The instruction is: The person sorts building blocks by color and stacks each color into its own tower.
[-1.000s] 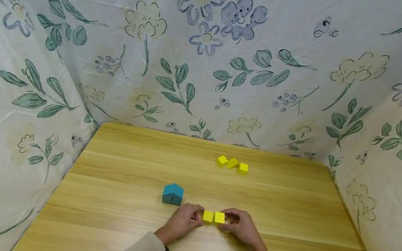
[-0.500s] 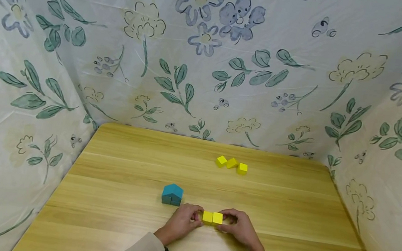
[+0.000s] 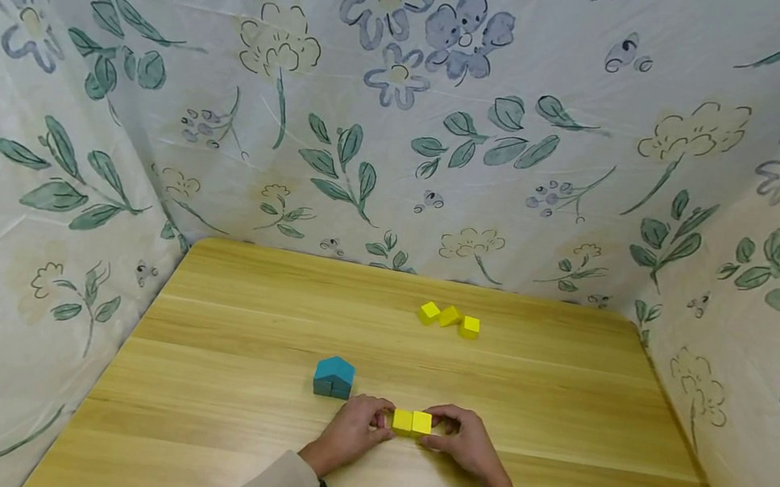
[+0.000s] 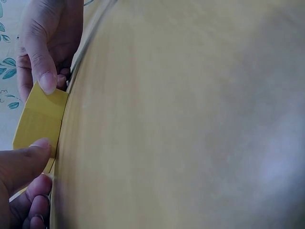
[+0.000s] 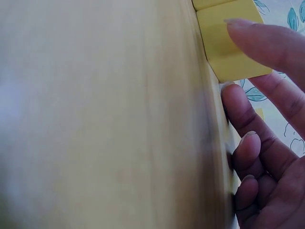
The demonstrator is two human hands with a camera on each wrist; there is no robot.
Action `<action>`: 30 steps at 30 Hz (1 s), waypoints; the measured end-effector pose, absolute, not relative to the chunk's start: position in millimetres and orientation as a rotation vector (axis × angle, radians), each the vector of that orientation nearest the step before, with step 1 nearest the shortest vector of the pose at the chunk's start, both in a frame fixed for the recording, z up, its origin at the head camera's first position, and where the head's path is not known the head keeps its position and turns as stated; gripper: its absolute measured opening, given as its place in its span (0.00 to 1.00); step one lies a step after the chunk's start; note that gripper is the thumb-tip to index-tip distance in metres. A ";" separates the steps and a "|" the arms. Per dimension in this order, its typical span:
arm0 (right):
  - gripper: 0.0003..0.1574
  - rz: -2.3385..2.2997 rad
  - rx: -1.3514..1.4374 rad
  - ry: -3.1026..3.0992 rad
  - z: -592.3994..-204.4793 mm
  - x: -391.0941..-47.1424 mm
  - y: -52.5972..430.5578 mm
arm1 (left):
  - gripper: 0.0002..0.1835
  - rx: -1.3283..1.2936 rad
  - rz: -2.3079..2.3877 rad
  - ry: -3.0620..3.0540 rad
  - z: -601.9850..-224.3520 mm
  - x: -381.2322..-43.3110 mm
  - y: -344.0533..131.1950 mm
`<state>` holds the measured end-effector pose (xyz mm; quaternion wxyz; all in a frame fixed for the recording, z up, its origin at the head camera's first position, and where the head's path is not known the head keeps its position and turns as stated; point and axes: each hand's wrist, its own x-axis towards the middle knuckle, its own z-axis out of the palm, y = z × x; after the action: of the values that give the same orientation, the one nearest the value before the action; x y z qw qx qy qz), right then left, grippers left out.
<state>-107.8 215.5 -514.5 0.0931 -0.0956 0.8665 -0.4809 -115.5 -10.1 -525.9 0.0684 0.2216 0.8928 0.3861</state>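
Note:
Two yellow blocks stand side by side on the wooden table, their faces meeting. My left hand [image 3: 356, 432] pinches the left yellow block [image 3: 402, 421] between thumb and fingers. From the other side, my right hand [image 3: 468, 441] pinches the right yellow block [image 3: 421, 424]. In the left wrist view, the left thumb [image 4: 28, 162] lies against the front of its block. The right wrist view shows the right thumb [image 5: 267, 43] on the face of the right block [image 5: 228, 47], other fingers curled behind and below.
A blue house-shaped stack of blocks [image 3: 334, 377] stands just beyond my left hand. Three more yellow blocks [image 3: 450, 317] lie in a loose row near the back of the wooden table [image 3: 242, 315]. Flowered cloth [image 3: 386, 154] hangs behind and along both sides.
The right hand has moved its yellow block slightly left, closing the small gap to the left block. My left hand has stayed nearly still.

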 end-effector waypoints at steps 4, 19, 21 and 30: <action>0.21 -1.440 -0.272 2.553 -496.9 -103.7 209.2 | 0.18 0.679 1.158 2.704 -525.9 -115.6 -10.2; 0.21 -1.425 -0.284 2.542 -473.2 -97.4 200.7 | 0.19 0.643 1.114 2.686 -521.6 -115.1 -9.9; 0.22 -1.427 -0.284 2.536 -473.5 -97.2 200.8 | 0.18 0.642 1.114 2.683 -522.0 -115.5 -10.1; 0.32 -1.511 -0.285 2.424 -488.4 -103.7 217.0 | 0.17 0.663 1.118 2.692 -523.2 -115.8 -10.4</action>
<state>-103.7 217.0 -488.4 0.1354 -0.0982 0.8367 -0.5216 -115.8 -10.4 -523.2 0.0760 0.2212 0.8979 0.3730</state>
